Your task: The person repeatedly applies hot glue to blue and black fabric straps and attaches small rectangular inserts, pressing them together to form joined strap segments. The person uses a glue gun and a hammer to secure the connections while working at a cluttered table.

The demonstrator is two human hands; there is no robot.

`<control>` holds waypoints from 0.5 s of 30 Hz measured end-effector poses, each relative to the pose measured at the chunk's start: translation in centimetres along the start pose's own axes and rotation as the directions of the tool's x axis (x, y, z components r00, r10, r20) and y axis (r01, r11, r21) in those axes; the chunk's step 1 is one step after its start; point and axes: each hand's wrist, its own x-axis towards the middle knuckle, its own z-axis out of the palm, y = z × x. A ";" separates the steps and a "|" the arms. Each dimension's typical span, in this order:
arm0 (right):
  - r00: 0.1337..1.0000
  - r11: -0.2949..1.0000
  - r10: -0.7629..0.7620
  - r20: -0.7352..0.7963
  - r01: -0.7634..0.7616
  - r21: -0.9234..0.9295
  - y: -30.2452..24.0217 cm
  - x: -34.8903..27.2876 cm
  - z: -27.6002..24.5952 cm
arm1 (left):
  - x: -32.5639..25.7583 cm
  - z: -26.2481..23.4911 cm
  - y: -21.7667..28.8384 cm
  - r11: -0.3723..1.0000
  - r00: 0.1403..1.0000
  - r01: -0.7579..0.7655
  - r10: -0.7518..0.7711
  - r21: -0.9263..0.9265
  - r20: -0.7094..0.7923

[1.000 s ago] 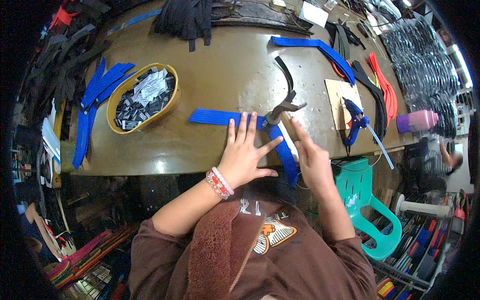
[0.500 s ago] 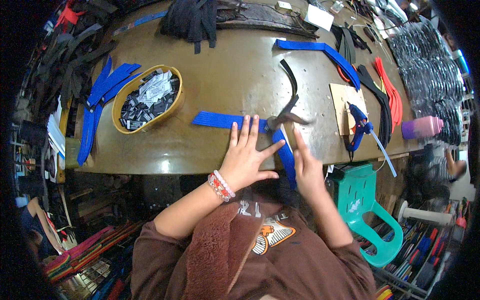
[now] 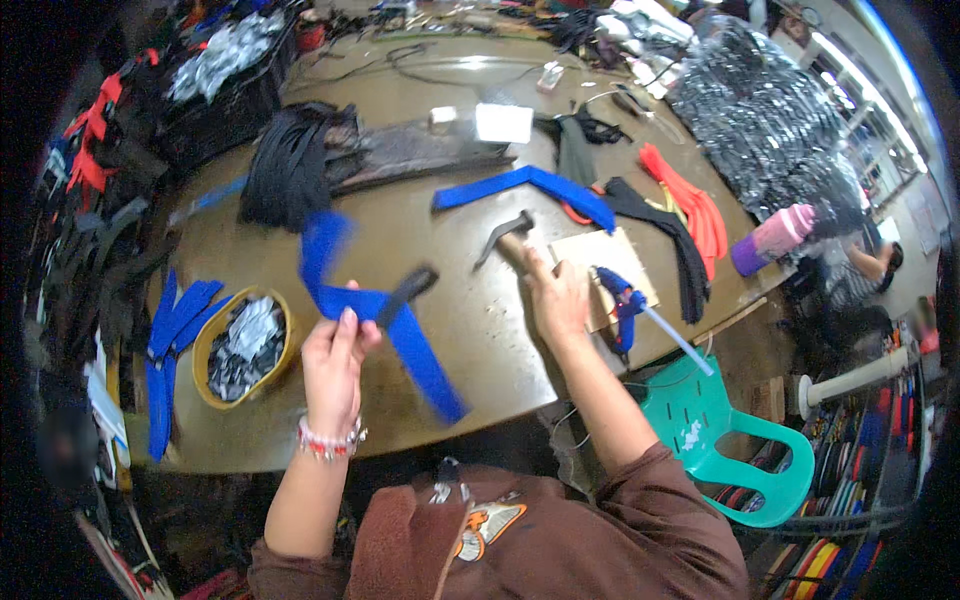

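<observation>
My left hand (image 3: 335, 365) is closed, pinching a blue woven strap (image 3: 415, 350) between thumb and fingers above the table. The strap bends near my fingertips, its ends blurred by motion. A short black strip (image 3: 408, 295) is joined to it and sticks out to the right. My right hand (image 3: 562, 300) is around the wooden handle of a hammer (image 3: 514, 243), whose dark head points away from me, low over the table. A wooden board (image 3: 570, 255) lies just right of that hand, with a blue glue gun (image 3: 625, 305) on it.
A yellow basin (image 3: 290, 350) of small labels stands at left beside more blue straps (image 3: 165, 345). Black straps (image 3: 285, 175), another blue strap (image 3: 525, 180), red strips (image 3: 690, 210) and a pink-purple bottle (image 3: 775, 240) lie farther off. A green chair (image 3: 740, 450) stands at right.
My left hand has lifted the blue strap off the table and moved left. My right hand has carried the hammer away from the strap, toward the board. The view has shifted too.
</observation>
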 end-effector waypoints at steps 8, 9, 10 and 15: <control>0.971 0.993 -0.028 0.236 0.001 0.114 -5.1 3.3 -3.5 | -5.6 -2.7 -0.5 0.779 0.885 0.304 -0.444 0.548 0.141; 0.944 0.981 -0.096 0.314 0.035 0.192 -6.7 3.4 -3.3 | -5.0 -2.5 -0.8 0.627 0.915 0.028 -0.330 0.778 0.233; 0.940 0.953 -0.188 0.285 0.104 0.284 -8.8 3.6 -2.7 | -3.7 -2.2 -1.4 0.337 0.924 -0.379 0.081 0.862 0.374; 0.908 0.890 -0.249 0.337 0.078 0.449 -18.3 7.7 0.6 | 1.9 -2.5 -4.7 0.335 0.969 -0.237 0.153 0.912 0.196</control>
